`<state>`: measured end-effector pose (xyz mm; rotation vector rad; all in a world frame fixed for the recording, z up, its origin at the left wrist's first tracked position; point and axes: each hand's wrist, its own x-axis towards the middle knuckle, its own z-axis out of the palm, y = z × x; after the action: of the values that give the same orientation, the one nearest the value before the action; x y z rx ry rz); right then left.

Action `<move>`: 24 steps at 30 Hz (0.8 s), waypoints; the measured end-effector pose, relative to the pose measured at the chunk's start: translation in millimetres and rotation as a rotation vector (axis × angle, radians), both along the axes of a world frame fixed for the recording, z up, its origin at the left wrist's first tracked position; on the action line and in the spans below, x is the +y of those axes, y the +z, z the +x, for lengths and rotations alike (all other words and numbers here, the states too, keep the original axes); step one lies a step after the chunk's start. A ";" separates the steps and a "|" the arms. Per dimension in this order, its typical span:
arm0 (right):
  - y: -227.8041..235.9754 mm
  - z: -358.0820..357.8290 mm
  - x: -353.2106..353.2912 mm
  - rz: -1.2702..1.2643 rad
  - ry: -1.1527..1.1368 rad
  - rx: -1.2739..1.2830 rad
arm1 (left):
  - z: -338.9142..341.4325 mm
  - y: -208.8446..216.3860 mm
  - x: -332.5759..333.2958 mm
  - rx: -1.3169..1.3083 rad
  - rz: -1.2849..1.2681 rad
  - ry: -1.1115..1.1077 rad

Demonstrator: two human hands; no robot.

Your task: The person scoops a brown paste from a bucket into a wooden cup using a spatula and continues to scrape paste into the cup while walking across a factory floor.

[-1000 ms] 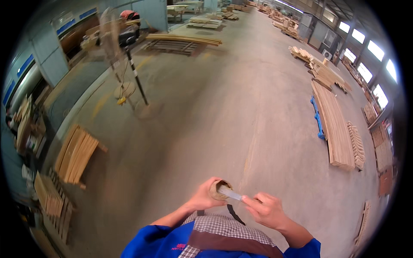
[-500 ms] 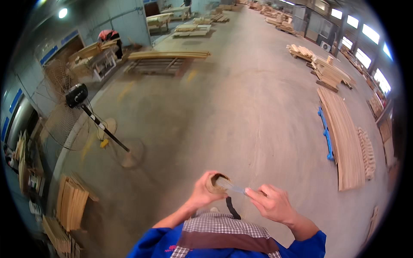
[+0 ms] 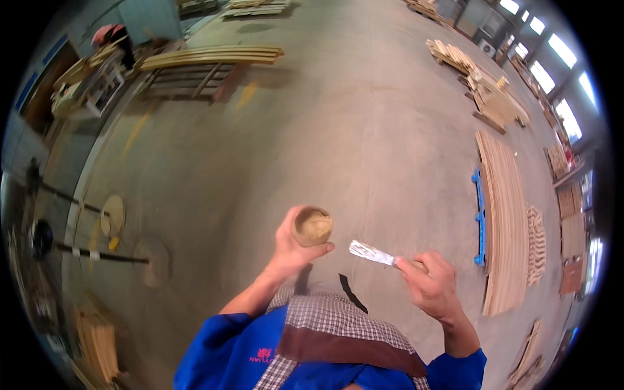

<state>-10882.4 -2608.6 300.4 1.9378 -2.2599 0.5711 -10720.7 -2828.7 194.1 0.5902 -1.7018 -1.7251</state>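
My left hand [image 3: 289,250] is wrapped round a brown, round cup [image 3: 298,239], tilted so that its mouth shows. Tan paste [image 3: 316,226] fills part of the cup. In my right hand [image 3: 431,286] is a putty knife [image 3: 372,252], gripped by its handle with fingers closed. Its pale, streaked blade points left toward the cup and stays apart from it. Both hands are held in front of my checked apron [image 3: 351,318], above the floor.
Striped boards [image 3: 504,227] lie on a blue pallet [image 3: 480,218] at the right, with stacked timber [image 3: 494,104] beyond. Long planks [image 3: 214,57] rest on a pallet at the far left. Stand fans [image 3: 97,253] occupy the left side. A person in pink [image 3: 112,36] bends over a bench.
The putty knife has come out of the cup and moved right. The cup is raised and tipped, showing its paste. The surroundings have shifted, with the fans lower and farther left.
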 end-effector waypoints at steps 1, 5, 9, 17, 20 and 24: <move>-4.6 -30.1 -5.7 0.002 -0.043 -0.004 | -30.1 5.7 -21.5 -0.016 -0.043 0.009; -41.0 -149.7 -40.8 -0.254 -0.292 -0.401 | -167.0 -7.8 -103.4 -0.036 -0.414 -0.019; -66.4 -278.1 -117.9 -0.272 -0.205 -0.570 | -300.7 -30.8 -161.4 -0.062 -0.589 -0.040; -17.3 -518.9 -333.2 -0.092 0.105 -0.303 | -495.8 -5.9 -303.2 -0.186 -0.671 0.054; -24.1 -598.0 -407.8 0.006 0.129 -0.321 | -569.7 -22.9 -363.7 -0.213 -0.642 0.125; -41.5 -693.7 -511.8 0.110 0.097 -0.552 | -682.1 -53.7 -462.4 -0.219 -0.656 0.183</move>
<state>-11576.1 -3120.4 258.8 2.1589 -2.5515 1.1387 -11402.8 -3291.1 140.4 0.6089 -2.1412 -0.9132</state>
